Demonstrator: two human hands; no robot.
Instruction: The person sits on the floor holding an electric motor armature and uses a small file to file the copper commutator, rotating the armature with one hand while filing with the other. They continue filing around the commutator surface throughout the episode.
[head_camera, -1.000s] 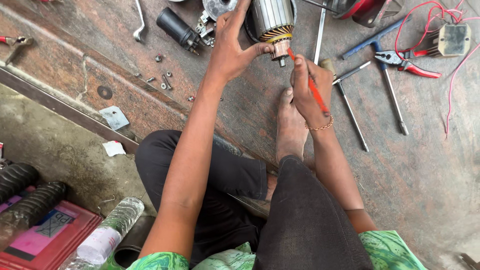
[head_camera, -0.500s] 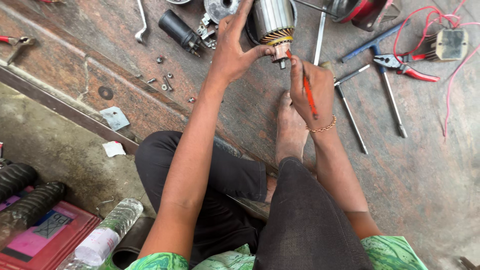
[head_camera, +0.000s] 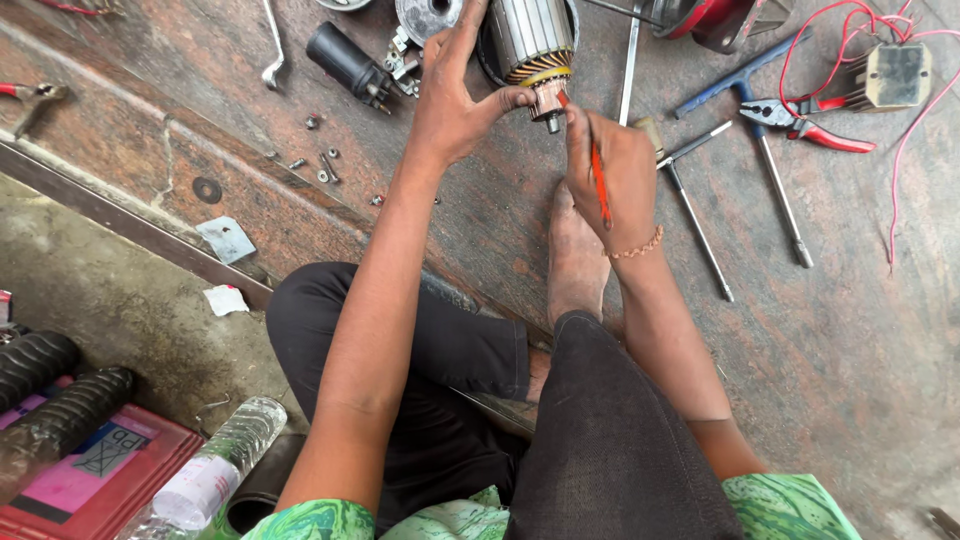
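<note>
Left grip (head_camera: 455, 105) stays clamped on the motor armature (head_camera: 530, 45) near the floor's far edge, while the right grip (head_camera: 610, 165), pinching a red-handled tool (head_camera: 598, 175), has moved up to its copper end.

Tools crowd the floor up top; the bare floor on the right is open.

The left hand (head_camera: 455, 100) and right hand (head_camera: 610, 170) sit close at the motor part (head_camera: 530, 45). Just left lie a black cylinder (head_camera: 350, 62) and small screws (head_camera: 320, 165). Right of them, long metal rods (head_camera: 700, 220), red pliers (head_camera: 800, 120) and red wires (head_camera: 905, 150) block the way. The bare foot (head_camera: 578, 255) sits just under the hands.
</note>
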